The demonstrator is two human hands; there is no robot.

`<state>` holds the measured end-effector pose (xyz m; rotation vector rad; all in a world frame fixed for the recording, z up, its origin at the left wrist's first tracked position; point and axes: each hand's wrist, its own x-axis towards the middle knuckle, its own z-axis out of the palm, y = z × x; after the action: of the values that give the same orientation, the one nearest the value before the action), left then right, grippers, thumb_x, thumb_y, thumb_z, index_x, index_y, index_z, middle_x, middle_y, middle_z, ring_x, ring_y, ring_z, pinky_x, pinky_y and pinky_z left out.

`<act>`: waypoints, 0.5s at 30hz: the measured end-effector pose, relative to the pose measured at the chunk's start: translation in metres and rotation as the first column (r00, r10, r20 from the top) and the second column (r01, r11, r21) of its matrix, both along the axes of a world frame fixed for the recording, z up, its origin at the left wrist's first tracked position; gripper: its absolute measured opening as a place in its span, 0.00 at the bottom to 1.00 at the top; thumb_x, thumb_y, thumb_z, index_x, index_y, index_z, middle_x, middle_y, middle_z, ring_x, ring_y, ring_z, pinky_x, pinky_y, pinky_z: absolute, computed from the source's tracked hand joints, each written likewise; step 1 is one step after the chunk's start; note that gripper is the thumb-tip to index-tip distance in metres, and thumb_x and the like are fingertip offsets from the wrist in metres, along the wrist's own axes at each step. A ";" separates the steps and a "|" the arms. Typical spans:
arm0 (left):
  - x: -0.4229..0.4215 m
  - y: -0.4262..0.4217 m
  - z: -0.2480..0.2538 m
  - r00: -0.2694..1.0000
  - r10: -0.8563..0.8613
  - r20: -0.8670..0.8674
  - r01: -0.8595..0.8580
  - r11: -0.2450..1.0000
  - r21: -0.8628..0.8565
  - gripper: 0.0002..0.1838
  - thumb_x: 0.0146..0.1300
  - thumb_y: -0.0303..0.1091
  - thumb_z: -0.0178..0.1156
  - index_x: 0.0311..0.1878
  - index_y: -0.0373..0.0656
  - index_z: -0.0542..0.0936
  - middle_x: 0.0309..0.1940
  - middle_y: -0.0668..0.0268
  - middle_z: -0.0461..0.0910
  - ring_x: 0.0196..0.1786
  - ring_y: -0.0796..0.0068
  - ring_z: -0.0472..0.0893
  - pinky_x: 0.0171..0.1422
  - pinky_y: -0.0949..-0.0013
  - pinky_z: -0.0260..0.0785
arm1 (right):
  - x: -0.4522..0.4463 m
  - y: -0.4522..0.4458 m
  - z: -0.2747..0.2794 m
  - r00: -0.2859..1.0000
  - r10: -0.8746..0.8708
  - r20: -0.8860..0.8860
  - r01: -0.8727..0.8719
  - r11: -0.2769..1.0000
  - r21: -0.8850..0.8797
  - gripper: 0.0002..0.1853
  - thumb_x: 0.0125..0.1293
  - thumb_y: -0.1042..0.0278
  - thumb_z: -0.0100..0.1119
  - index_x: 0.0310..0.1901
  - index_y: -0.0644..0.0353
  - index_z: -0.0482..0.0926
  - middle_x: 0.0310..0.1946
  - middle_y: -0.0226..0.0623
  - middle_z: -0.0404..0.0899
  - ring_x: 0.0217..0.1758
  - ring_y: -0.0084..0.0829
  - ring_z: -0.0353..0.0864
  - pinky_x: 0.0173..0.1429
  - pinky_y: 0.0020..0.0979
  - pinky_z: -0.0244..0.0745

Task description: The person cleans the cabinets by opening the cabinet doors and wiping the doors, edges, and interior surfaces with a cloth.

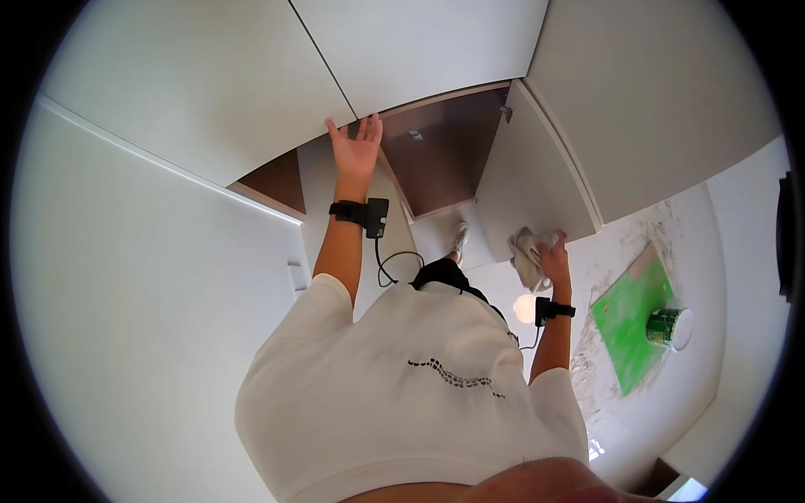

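Observation:
My left hand is raised with its palm facing me and its fingers apart. Its fingertips reach the lower edge of the white upper cabinet doors, near the seam between them. In my right hand is a crumpled beige cloth, held by the bottom of an open cabinet door. Part of the grip is hidden behind the cloth. Between my hands, the brown cabinet interior shows beneath the upper doors.
A plain white panel stands on my left. To the right, a green sheet lies on the dusty floor, with a bucket on it. Black straps with small boxes and cables are on my wrists. A hinge shows inside the open door.

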<state>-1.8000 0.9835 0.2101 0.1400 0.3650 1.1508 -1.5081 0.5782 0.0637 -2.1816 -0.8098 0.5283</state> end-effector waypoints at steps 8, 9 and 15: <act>0.002 0.014 -0.022 0.991 0.052 -0.123 -0.049 0.998 0.028 0.54 0.63 0.67 0.60 0.78 0.52 0.41 0.71 0.56 0.59 0.70 0.52 0.69 0.75 0.52 0.63 | -0.015 -0.010 0.011 0.995 -0.100 -0.011 0.100 0.995 0.028 0.32 0.68 0.58 0.58 0.69 0.56 0.57 0.51 0.70 0.78 0.55 0.67 0.79 0.59 0.50 0.74; 0.004 0.012 -0.019 0.991 0.068 -0.118 -0.067 0.998 0.014 0.53 0.63 0.67 0.60 0.78 0.51 0.43 0.71 0.57 0.60 0.70 0.54 0.69 0.75 0.52 0.63 | -0.018 -0.013 0.012 0.993 -0.119 -0.028 0.119 0.993 0.026 0.32 0.68 0.58 0.58 0.69 0.56 0.57 0.51 0.69 0.78 0.56 0.66 0.79 0.59 0.50 0.74; 0.007 0.024 -0.040 0.988 0.040 -0.146 -0.022 0.992 0.122 0.44 0.61 0.59 0.68 0.70 0.43 0.60 0.65 0.61 0.64 0.64 0.62 0.71 0.66 0.59 0.70 | -0.044 -0.026 -0.002 0.971 -0.203 -0.122 0.200 0.979 -0.040 0.31 0.68 0.57 0.58 0.69 0.57 0.61 0.52 0.66 0.79 0.57 0.60 0.80 0.61 0.47 0.73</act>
<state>-1.7934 1.0072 0.1699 0.3276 0.4306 1.1964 -1.5522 0.5521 0.0619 -2.2002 -0.5090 0.5698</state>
